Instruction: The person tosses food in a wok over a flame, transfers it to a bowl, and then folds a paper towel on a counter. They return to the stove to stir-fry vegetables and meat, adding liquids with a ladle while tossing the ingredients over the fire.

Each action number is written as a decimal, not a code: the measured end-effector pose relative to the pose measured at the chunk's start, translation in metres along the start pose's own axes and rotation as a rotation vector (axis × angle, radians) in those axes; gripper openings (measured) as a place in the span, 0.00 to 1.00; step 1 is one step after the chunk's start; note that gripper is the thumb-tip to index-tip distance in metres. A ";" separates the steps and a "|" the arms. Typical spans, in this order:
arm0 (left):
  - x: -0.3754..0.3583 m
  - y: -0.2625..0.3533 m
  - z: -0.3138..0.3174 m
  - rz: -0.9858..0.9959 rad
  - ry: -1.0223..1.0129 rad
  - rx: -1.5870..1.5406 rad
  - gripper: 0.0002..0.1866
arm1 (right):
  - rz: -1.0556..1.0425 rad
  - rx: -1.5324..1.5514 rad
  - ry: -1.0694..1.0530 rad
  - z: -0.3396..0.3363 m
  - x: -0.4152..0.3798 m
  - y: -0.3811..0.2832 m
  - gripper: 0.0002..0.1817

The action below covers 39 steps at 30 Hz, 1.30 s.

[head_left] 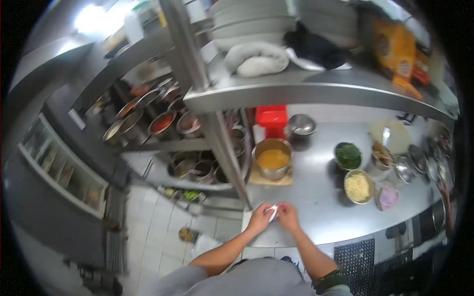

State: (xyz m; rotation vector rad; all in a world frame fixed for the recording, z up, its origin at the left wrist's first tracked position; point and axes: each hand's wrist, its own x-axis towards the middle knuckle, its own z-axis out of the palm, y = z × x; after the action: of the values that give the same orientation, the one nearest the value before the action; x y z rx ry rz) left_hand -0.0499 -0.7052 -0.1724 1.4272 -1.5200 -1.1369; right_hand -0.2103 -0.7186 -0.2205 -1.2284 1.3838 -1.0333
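Near the front left edge of the steel counter (pixel 316 217), my left hand (pixel 258 219) and my right hand (pixel 287 216) are close together. Between their fingers is a small white item (pixel 271 212), too small to identify; both hands are closed on it. Beyond them, a steel pot of orange-yellow liquid (pixel 273 159) stands on a wooden board (pixel 256 178). To the right are a bowl of green leaves (pixel 348 156), a bowl of pale yellow shreds (pixel 358 186) and a bag with something purple (pixel 388 197).
A steel post (pixel 224 148) and overhead shelf (pixel 316 92) stand close ahead. Behind the pot are a red container (pixel 271 118) and an empty metal bowl (pixel 301 125). Food containers (pixel 162 123) fill the left rack. Another person's arm (pixel 447 207) shows at far right.
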 end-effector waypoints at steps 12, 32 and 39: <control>-0.049 0.076 -0.101 0.415 -0.112 -0.072 0.12 | 0.040 0.689 0.021 0.058 -0.099 -0.133 0.12; -0.082 0.063 -0.166 0.416 -0.520 -0.542 0.07 | 0.013 0.402 0.191 0.132 -0.190 -0.224 0.19; -0.082 0.107 -0.172 0.537 -0.611 -0.888 0.24 | -0.086 0.502 -0.051 0.113 -0.200 -0.272 0.15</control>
State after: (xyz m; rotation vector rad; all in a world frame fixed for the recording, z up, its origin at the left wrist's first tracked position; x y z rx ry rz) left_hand 0.0841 -0.6438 -0.0112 0.0622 -1.3453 -1.6555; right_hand -0.0530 -0.5541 0.0526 -0.9355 0.9554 -1.3030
